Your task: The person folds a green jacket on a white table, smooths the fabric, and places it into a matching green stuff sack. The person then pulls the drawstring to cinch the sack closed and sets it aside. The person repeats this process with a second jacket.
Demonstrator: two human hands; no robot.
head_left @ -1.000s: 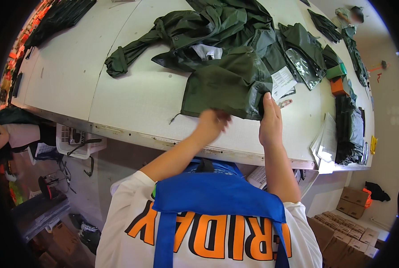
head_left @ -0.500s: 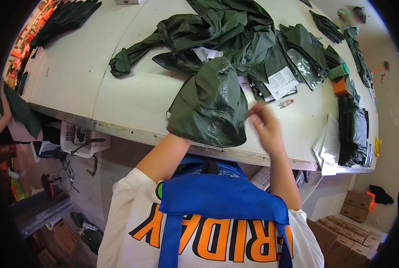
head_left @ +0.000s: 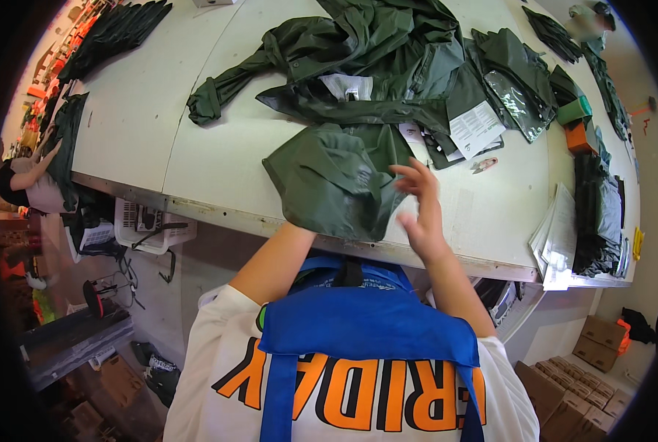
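Observation:
A dark green hood (head_left: 336, 177) of shiny waterproof cloth covers my left hand at the table's near edge. My left forearm (head_left: 279, 256) goes in under its lower side, and the fingers are hidden. Just right of the hood, my right hand (head_left: 423, 210) is raised and open, fingers apart and slightly blurred. Its fingertips are close to the cloth's right side; I cannot tell whether they touch. Beyond the hood lies a crumpled green rain jacket (head_left: 373, 44), its long sleeve stretching left. A pale printed sheet (head_left: 478, 130) and small snips (head_left: 484, 165) lie to the right.
Folded green garments in clear bags (head_left: 517, 96) lie at the right, near an orange box (head_left: 581, 138) and green tape roll (head_left: 574, 110). Dark packs (head_left: 596, 214) and papers (head_left: 557, 239) sit by the right edge. A white basket (head_left: 152, 228) is below the table. Another person (head_left: 38, 180) handles dark cloth at left.
The hood has flattened and turned over my left hand, leaning left. My right hand has drawn away from its edge and opened. At left, the other person has come further into view.

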